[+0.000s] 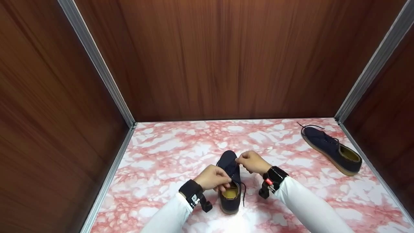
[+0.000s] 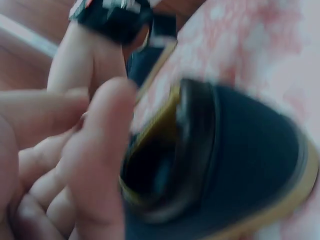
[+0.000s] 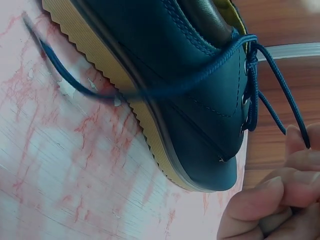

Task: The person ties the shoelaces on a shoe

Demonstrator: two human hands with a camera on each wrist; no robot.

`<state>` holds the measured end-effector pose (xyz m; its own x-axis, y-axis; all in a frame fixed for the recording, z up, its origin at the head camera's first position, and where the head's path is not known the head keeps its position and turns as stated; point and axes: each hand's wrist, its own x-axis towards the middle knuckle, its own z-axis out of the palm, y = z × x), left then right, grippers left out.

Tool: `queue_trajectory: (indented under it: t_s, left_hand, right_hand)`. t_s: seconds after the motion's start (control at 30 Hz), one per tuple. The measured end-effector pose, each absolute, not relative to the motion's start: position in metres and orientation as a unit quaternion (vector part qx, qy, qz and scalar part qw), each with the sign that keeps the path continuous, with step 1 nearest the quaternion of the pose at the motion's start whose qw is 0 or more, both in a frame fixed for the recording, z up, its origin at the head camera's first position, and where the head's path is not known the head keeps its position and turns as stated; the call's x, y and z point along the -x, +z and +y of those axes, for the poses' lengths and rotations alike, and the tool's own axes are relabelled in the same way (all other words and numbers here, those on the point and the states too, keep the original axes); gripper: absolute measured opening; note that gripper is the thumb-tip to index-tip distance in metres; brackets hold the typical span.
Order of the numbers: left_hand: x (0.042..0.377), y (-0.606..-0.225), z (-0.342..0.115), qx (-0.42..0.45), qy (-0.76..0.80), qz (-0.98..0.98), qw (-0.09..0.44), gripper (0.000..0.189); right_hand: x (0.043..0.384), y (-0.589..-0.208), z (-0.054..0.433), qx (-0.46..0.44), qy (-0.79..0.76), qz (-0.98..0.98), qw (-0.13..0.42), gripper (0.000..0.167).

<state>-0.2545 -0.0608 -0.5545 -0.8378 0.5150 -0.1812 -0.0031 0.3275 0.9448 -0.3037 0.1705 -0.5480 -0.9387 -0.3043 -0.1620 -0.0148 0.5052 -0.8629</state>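
Head: navy lace-up shoe [image 1: 237, 177] upright on pink-and-white marbled surface [image 1: 168, 145], toe toward rear wood-grain panel [image 1: 210, 58]. Left hand [image 1: 212, 178] over the shoe opening, thumb and fingertips close together; right hand [image 1: 254, 161] beside the front lacing, fingers curled, thumb meeting forefinger. Loose lace end hangs along the shoe's right side. Second navy shoe [image 1: 331, 152] well apart, near right panel, toe angled to the rear left.

Left wrist: blurred; left thumb and forefinger together next to the shoe's opening, can't tell if lace is between them.

Right wrist: right fingers clamped on blue shoelace [image 3: 280, 75] drawn out from the eyelets; another length crosses the shoe's side, past the ridged tan sole [image 3: 135, 100].
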Motion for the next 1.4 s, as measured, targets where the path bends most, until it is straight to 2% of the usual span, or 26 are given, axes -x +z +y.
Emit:
queue_trajectory:
  t_s: [0.1, 0.23, 0.57, 0.77, 1.0, 1.17, 1.4]
  left_hand:
    - [0.264, -0.562, -0.066, -0.134, 0.549, 0.809, 0.160, 0.012]
    - [0.274, -0.571, -0.067, -0.106, 0.537, 0.831, 0.100, 0.009]
    - [0.288, -0.579, -0.057, -0.076, 0.467, 0.879, 0.059, 0.031]
    - [0.290, -0.580, -0.057, -0.093, 0.462, 0.878, 0.077, 0.038]
    - [0.286, -0.576, -0.060, -0.099, 0.487, 0.859, 0.120, 0.028]
    - [0.287, -0.575, -0.061, -0.102, 0.527, 0.834, 0.127, 0.018]
    - [0.288, -0.576, -0.057, -0.141, 0.527, 0.829, 0.124, 0.038]
  right_hand:
    - [0.304, -0.548, 0.171, 0.097, -0.487, 0.855, 0.147, 0.030]
    - [0.304, -0.548, 0.171, 0.099, -0.488, 0.855, 0.145, 0.031]
    - [0.305, -0.550, 0.169, 0.101, -0.492, 0.852, 0.144, 0.030]
    - [0.305, -0.549, 0.169, 0.105, -0.493, 0.852, 0.144, 0.030]
    - [0.305, -0.547, 0.168, 0.098, -0.490, 0.854, 0.143, 0.029]
    - [0.305, -0.547, 0.168, 0.096, -0.491, 0.854, 0.143, 0.029]
    - [0.307, -0.547, 0.169, 0.096, -0.494, 0.853, 0.140, 0.029]
